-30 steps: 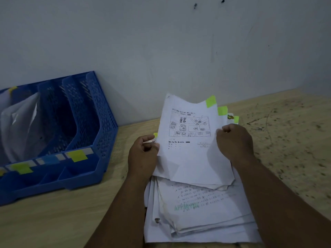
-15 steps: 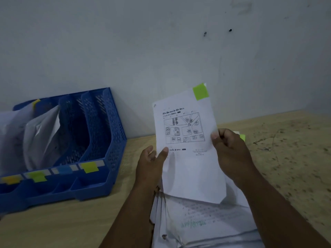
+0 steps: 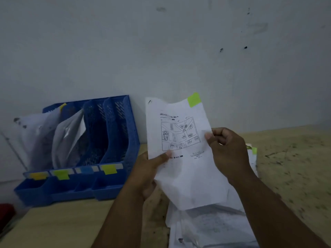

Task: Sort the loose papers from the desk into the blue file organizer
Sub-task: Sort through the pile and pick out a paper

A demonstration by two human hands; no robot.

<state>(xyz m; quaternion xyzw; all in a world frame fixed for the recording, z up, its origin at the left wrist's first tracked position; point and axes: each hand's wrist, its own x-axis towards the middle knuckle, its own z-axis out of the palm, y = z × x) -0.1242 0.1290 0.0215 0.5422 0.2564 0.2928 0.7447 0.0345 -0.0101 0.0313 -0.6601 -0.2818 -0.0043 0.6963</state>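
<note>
I hold one white sheet (image 3: 186,169) upright above the desk; it carries a printed map drawing and a green sticky tab (image 3: 193,99) at its top right corner. My left hand (image 3: 148,169) pinches its left edge with the thumb on the front. My right hand (image 3: 227,151) pinches its right edge. Below lies the pile of loose papers (image 3: 211,228), partly hidden by the sheet and my arms. The blue file organizer (image 3: 118,187) stands to the left against the wall, with papers in its two left slots and coloured tabs along its front.
The wooden desk (image 3: 290,165) runs right of the pile, stained with dark specks. A grey wall (image 3: 161,51) rises right behind the desk. A red object (image 3: 5,213) shows at the left edge, below the organizer.
The top sheet has come off the pile and risen upright in both hands. My view has lifted and turned left, showing more of the organizer.
</note>
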